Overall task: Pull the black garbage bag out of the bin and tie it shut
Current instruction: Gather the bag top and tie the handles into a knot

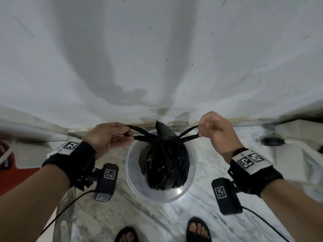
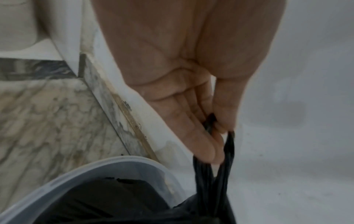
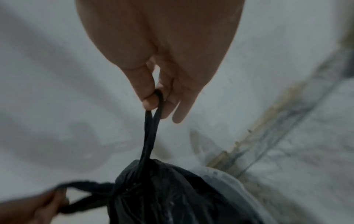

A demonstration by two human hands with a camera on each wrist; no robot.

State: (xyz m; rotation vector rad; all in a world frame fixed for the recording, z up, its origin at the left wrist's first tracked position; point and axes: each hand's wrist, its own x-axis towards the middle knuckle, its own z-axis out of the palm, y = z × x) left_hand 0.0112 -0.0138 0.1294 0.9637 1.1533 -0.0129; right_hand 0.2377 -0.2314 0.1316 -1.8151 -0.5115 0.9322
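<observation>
My left hand (image 1: 108,137) pinching bag (image 1: 164,163) loop; right hand (image 1: 216,130) pinching opposite loop, pulling apart. Bag sitting gathered inside bin (image 1: 132,186), standing on floor by wall.

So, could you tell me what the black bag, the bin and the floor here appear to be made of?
The black garbage bag looks like thin glossy plastic film: it crumples into sharp folds with bright glints, and its handles stretch into cords. The bin seems translucent frosted plastic, since the floor shows faintly through its wall. The floor looks like polished marble or marble-look tile, white with grey veins; which one I cannot tell.
</observation>
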